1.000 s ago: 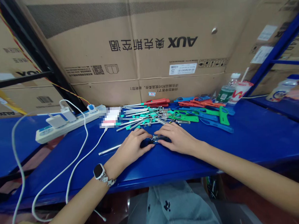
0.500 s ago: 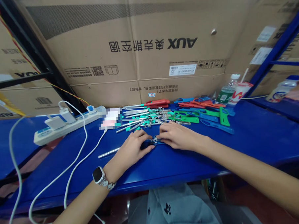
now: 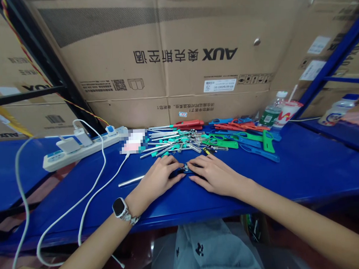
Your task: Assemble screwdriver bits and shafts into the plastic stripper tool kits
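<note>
The left hand (image 3: 160,175) is half curled, thumb and fingertips closed around one end of a small blue-and-metal piece (image 3: 186,168). The right hand (image 3: 217,172) meets it from the other side, fingers bent and their tips on the piece; its thumb is spread a little apart below, and how firmly it grips I cannot tell. The piece lies between the two hands, low over the blue table (image 3: 244,191), mostly covered by fingers. A metal rod (image 3: 131,181) juts out past the left hand; whether it joins the piece is hidden. A watch (image 3: 120,207) is on the left wrist.

Just beyond the hands lies a heap of rods (image 3: 165,143) with teal parts, and beside it red, green and blue casings (image 3: 259,153). A yellow-and-black tool (image 3: 208,151) is near the right fingers.

Farther out, the large carton (image 3: 151,28) reads "AUX" and "奥克斯空调", printed upside down; its white label (image 3: 220,85) shows "25". Lower down runs upside-down Chinese ending "谢谢您!". Another carton (image 3: 19,70) at left also bears AUX. The cup (image 3: 288,113) has a red W-like mark; the green bottle label (image 3: 268,118) is too small to read.
</note>
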A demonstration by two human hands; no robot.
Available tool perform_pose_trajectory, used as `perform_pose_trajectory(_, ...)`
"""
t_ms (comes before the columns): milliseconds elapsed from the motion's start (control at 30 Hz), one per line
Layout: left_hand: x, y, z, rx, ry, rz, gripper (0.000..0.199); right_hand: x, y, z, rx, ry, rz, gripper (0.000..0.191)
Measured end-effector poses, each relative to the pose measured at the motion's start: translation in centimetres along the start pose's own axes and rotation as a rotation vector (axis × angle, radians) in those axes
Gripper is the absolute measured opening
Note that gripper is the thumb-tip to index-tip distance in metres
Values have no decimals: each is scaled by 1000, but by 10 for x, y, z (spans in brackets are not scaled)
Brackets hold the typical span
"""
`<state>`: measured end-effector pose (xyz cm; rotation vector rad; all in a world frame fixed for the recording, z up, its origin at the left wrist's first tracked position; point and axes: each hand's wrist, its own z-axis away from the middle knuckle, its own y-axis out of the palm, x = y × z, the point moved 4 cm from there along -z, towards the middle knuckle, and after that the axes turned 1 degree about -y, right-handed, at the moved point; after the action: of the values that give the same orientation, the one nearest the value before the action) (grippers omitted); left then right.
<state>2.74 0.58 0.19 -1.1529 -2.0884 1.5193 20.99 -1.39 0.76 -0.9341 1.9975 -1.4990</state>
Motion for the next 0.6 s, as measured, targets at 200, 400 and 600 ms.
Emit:
perform_pose_trajectory(200, -9, 0, -1, 41, 123, -264, 21, 1, 10, 4, 53, 25, 36, 45)
perform_pose_trajectory(400, -12, 1, -2, 39, 184, -332, 29, 2, 12, 3, 98, 15, 62, 49)
perform_pose_trajectory(600, -2, 0, 1, 5, 71, -131, 28, 3, 11, 5, 68, 25, 27, 50)
